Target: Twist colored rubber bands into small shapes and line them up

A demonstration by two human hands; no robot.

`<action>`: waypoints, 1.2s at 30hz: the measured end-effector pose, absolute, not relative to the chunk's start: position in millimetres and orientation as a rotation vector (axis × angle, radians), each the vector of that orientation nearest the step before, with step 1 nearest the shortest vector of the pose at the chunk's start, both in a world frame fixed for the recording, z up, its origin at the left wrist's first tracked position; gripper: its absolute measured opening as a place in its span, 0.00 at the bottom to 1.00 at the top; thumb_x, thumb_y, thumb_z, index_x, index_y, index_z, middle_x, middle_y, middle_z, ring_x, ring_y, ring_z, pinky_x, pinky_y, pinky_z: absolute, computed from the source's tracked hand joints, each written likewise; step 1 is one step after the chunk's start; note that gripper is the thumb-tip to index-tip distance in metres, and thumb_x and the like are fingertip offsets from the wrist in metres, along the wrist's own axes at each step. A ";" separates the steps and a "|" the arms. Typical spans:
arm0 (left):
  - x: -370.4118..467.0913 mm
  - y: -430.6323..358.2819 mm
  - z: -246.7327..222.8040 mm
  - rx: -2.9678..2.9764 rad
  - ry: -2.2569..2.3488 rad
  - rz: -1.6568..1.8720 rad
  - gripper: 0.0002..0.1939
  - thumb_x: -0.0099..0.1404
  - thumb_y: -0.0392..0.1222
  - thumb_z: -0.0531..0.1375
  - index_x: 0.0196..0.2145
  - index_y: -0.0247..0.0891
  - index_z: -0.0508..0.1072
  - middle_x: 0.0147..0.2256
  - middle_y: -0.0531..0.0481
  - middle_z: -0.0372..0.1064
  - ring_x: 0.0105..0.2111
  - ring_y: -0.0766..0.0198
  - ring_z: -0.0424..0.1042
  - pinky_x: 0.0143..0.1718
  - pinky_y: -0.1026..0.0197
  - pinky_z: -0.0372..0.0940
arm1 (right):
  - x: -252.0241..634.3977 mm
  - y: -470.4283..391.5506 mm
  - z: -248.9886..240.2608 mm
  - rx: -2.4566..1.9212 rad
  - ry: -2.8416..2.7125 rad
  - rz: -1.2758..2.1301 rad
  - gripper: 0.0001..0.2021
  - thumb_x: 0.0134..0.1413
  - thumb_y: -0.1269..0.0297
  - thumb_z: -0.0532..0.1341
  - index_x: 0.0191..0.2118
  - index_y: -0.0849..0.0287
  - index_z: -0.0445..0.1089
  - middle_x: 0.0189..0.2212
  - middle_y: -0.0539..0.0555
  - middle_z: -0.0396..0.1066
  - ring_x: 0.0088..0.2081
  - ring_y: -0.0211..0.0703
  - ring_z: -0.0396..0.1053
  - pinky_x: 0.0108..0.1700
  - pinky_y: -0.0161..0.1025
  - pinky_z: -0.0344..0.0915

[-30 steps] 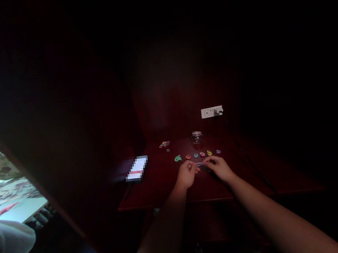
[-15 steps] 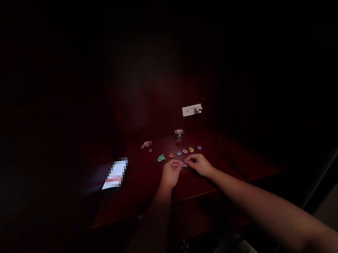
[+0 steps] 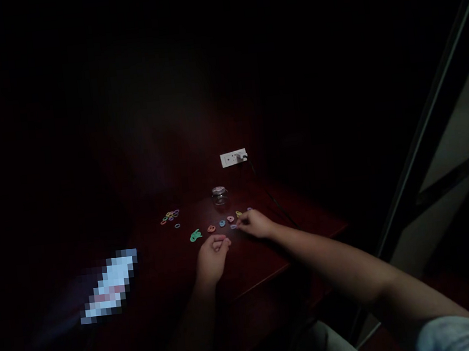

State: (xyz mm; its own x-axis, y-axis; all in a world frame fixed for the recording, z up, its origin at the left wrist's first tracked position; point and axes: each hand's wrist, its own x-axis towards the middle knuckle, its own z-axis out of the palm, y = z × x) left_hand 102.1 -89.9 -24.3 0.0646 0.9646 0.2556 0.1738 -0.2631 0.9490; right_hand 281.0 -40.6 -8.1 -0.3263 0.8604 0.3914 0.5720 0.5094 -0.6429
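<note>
My right hand (image 3: 256, 224) pinches a small purple hair tie (image 3: 234, 227) just above the table, in front of the row of coloured hair ties. My left hand (image 3: 213, 256) is nearer the table's front, thumb and index finger closed together, with nothing visible in them. The row beyond my hands holds a green bunch (image 3: 196, 235), an orange bunch (image 3: 211, 229), a blue one (image 3: 222, 223), a pink one (image 3: 230, 219) and a yellow one (image 3: 239, 214). A purple tie (image 3: 250, 209) at the right end is partly hidden by my right hand.
A lidded clear jar (image 3: 220, 196) stands behind the row. Several mixed hair ties (image 3: 170, 216) lie at the back left, with a single tie (image 3: 177, 226) nearby. A glowing screen (image 3: 111, 286) is at left. A wall socket (image 3: 234, 157) holds a plug with a dark cable.
The view has turned right, shifting everything leftward. My hands have moved apart; the right now has the purple hair tie to itself, close to the row, and the left has drawn away.
</note>
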 end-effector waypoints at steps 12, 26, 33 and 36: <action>102.8 -94.9 -17.6 1.614 1.230 1.226 0.12 0.50 0.46 0.57 0.27 0.34 0.67 0.25 0.47 0.71 0.26 0.64 0.70 0.31 0.63 0.62 | 330.1 20.4 -2.7 -1.753 -1.807 0.324 0.09 0.45 0.65 0.57 0.24 0.61 0.73 0.23 0.54 0.71 0.24 0.37 0.66 0.25 0.30 0.55; 88.3 -83.8 -23.3 1.395 1.289 1.415 0.14 0.51 0.46 0.56 0.30 0.31 0.67 0.25 0.47 0.69 0.23 0.68 0.67 0.23 0.66 0.61 | 322.1 -34.3 -9.6 -1.644 -1.913 0.259 0.11 0.53 0.64 0.47 0.33 0.61 0.65 0.30 0.56 0.69 0.30 0.38 0.65 0.30 0.32 0.55; 28.7 -54.1 -27.2 1.601 1.806 1.500 0.11 0.53 0.37 0.53 0.34 0.32 0.68 0.34 0.43 0.68 0.33 0.64 0.68 0.37 0.61 0.61 | 284.2 -70.1 -22.8 -1.460 -2.352 0.056 0.11 0.50 0.59 0.50 0.25 0.58 0.63 0.23 0.52 0.68 0.27 0.39 0.65 0.28 0.34 0.51; 11.7 -44.6 -27.3 1.902 2.037 1.226 0.13 0.54 0.37 0.53 0.38 0.33 0.68 0.41 0.42 0.65 0.41 0.60 0.64 0.46 0.59 0.56 | 281.2 -73.5 -20.3 -1.429 -2.370 0.058 0.11 0.51 0.60 0.49 0.24 0.58 0.62 0.22 0.51 0.67 0.24 0.38 0.64 0.27 0.33 0.50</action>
